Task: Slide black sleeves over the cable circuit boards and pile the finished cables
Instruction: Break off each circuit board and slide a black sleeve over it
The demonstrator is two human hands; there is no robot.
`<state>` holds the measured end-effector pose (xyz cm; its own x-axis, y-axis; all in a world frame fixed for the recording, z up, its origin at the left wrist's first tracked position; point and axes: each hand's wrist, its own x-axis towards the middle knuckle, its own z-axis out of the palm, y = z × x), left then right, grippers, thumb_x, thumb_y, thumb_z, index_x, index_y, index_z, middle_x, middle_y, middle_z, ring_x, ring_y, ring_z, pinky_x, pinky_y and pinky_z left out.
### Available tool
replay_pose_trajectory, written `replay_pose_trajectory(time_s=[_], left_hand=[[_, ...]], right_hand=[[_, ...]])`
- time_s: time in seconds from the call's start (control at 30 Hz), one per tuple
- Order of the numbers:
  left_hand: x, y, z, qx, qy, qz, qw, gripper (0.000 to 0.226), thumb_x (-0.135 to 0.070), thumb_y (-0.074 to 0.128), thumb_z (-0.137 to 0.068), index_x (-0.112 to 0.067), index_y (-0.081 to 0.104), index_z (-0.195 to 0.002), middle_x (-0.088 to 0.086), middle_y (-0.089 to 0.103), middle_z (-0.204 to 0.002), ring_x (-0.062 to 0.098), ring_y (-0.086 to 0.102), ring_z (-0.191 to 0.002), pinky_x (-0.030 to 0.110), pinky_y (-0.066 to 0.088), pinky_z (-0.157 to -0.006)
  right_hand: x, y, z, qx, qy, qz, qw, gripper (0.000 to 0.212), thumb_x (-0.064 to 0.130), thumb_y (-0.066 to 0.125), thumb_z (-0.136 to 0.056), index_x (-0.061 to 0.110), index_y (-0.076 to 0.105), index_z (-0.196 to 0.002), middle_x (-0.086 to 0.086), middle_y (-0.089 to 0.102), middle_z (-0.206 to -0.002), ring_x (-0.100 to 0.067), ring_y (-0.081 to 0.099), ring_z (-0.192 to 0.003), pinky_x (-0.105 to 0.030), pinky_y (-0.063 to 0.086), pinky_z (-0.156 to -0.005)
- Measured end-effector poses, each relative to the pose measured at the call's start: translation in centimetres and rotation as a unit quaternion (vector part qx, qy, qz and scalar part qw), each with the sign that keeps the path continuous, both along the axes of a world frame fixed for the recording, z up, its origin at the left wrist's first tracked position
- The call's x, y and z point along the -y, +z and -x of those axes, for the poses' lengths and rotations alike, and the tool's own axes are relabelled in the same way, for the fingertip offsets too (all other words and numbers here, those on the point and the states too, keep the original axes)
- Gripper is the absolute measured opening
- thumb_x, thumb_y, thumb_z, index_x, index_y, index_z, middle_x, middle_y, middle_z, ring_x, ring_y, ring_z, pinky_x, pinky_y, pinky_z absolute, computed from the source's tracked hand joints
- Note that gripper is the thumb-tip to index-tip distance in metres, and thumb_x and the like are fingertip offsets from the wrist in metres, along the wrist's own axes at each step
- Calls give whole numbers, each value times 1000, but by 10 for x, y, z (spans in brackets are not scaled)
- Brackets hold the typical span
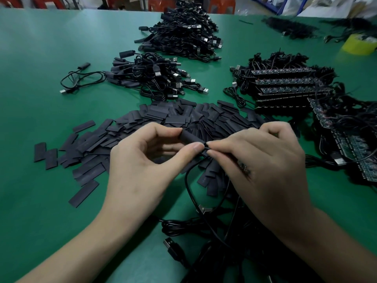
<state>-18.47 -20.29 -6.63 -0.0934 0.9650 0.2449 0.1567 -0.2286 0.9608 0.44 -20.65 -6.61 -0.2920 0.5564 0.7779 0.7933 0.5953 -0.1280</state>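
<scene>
One black sleeve (191,137), a short tube, lies level at frame centre, its cable (185,177) drooping below. Flat loose sleeves (155,119) heap behind it. Finished cables (159,78) pile at upper centre, and bare circuit boards (285,82) stack at right.

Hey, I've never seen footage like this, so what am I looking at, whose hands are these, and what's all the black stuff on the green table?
No machine here: this is one picture from a camera worn on a person's head, looking down at their own hands. The left hand pinches a black sleeve between thumb and forefinger; the right hand pinches the thin cable at the sleeve's end. On the table lie a heap of loose sleeves, piles of sleeved cables farther back, and rows of circuit boards with wires on the right. A yellow tape roll sits far right.
</scene>
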Motion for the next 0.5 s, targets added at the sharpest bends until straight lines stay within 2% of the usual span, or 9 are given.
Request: replay_pose_trajectory(time_s=[0.13,0.23,0.37,0.5], left_hand=[[-3,1,4,-41,-17,35,998,40,-48,86,-65,-21,76,-92,-5,78,-85,11,75,-82,22,59,-80],[-6,3,8,-54,-38,79,995,46,-53,82,-60,-21,77,-92,-2,77,-78,14,74,-75,25,59,-74],[-8,5,12,-88,-60,107,989,43,-54,80,-61,-24,79,-90,5,73,-72,5,64,-62,16,49,-64],[-8,3,13,-113,-71,122,984,34,-55,89,-66,-30,80,-88,8,72,-73,11,61,-62,29,49,-67]], right_hand=[[1,1,0,51,-8,-30,998,17,19,66,-101,14,79,-91,0,74,-83,-24,69,-71,-40,41,-76],[2,1,-1,63,-1,-18,998,18,20,65,-101,13,79,-92,-1,73,-82,-26,69,-72,-41,41,-76],[1,0,-1,72,9,-5,997,19,20,64,-102,13,78,-91,-1,72,-82,-28,68,-73,-42,40,-75],[-1,-2,0,82,21,-3,996,19,20,65,-102,14,78,-90,-2,73,-82,-28,69,-73,-40,41,-75]])
